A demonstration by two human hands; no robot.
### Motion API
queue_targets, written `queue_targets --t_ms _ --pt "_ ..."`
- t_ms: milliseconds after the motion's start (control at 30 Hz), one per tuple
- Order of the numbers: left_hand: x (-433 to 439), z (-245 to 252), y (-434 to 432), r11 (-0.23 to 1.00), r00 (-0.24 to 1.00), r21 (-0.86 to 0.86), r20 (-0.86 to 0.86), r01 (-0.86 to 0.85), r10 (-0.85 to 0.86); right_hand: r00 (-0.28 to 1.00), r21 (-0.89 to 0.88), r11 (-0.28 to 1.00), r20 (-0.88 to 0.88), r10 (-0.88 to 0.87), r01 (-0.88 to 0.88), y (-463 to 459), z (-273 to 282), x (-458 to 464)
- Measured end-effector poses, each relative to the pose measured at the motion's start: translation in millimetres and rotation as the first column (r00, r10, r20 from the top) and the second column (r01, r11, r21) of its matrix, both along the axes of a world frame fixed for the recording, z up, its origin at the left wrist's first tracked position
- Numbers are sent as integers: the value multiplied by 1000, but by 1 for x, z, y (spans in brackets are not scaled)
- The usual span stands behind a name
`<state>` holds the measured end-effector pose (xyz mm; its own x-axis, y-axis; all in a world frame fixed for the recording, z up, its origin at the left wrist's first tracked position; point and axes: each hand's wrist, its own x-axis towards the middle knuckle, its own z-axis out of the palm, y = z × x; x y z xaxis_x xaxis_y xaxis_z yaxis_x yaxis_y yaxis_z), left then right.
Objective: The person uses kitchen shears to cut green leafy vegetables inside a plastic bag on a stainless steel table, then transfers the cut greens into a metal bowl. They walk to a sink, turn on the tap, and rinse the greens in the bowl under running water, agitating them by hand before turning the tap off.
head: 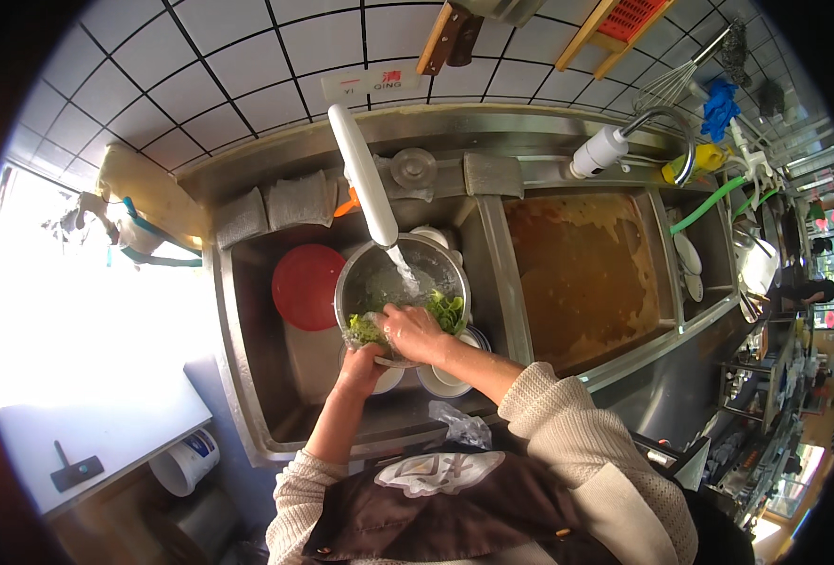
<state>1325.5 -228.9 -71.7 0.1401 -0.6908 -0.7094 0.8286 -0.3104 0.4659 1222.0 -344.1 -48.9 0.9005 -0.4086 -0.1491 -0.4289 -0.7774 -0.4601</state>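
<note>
A round metal bowl (340, 282) stands in the left sink basin, with water running into it from a white faucet (367, 176). Frilly green lettuce (446, 311) lies against the bowl's right side. More lettuce (362, 330), partly wrapped in what looks like clear film or water, shows at the near-left rim. My left hand (362, 369) grips the rim there, below this lettuce. Over the near part of the bowl, my right hand (411, 332) reaches left with its fingers bent towards the same lettuce. Its fingertips are partly hidden, so I cannot see what they hold.
White bowls (452, 374) sit under and beside the metal bowl. A red round lid or basin (309, 287) lies left of it. The middle basin (579, 282) holds brownish liquid. Folded cloths (300, 199) line the back ledge. A clear plastic bag (461, 424) hangs at the front edge.
</note>
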Motion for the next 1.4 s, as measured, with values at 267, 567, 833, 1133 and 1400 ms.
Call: queue_targets --t_ms 267,567,833,1133,1400 --pt "4 -11 8 995 997 73 33 63 -66 979 198 970 -116 166 -141 4 29 -18" --pt "3 -17 12 993 999 109 30 39 -42 898 728 589 -84 -432 351 -132 45 22" --pt "-7 -24 15 988 997 146 55 -53 46 569 875 -468 -326 -755 -120 -138 -13 123" --pt "-10 -38 27 981 997 188 68 -44 31 549 606 -746 -537 -640 -277 -165 -33 142" --pt "-7 -18 40 968 996 240 57 -79 68 753 967 -183 -251 -609 175 -126 14 87"
